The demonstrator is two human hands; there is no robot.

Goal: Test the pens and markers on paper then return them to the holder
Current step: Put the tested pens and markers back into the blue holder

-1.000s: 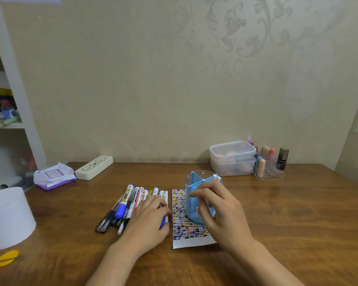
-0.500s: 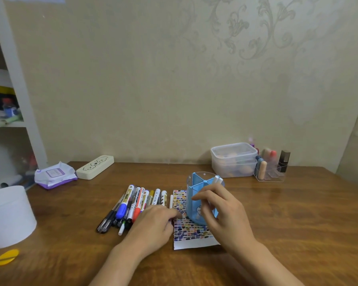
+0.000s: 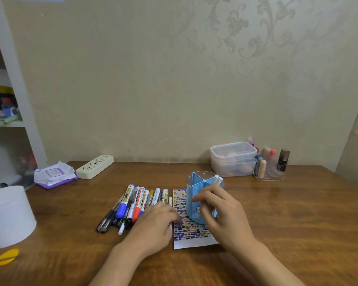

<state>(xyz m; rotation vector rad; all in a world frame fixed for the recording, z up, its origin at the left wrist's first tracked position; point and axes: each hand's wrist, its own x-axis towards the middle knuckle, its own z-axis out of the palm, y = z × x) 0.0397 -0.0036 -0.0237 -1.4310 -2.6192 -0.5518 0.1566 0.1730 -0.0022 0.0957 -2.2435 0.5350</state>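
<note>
— So why is the right hand (image 3: 221, 215) wrapped round the blue holder (image 3: 203, 199) like that?

— Steadying it, I'd judge. Its fingers curl round the near wall of the cup, which stands on the far half of the paper (image 3: 191, 228), so it should not tip or slide while pens go in.

— And the paper itself?

— It lies flat on the wooden table (image 3: 298, 223), covered in small colored test strokes, with a bare white strip at the near edge. Much testing looks done already.

— Has anything gone back in?

— Two white-capped markers (image 3: 217, 179) stand in the right-hand compartment, leaning on the rim. The other compartments look empty from here.

— Where are the rest?

— In a row of pens and markers (image 3: 136, 203) just left of the paper, side by side, caps toward the person for several, so each is easy to take in turn.

— What is the left hand (image 3: 155, 223) doing?

— It rests knuckles-up over the right end of that row, at the paper's left edge. A thin white pen (image 3: 170, 201) pokes out beyond it, but whether the fingers grip it or only cover it, I cannot tell.

— The next step?

— Probably lifting that nearest pen, either to the paper's free strip or straight into the cup.
</note>
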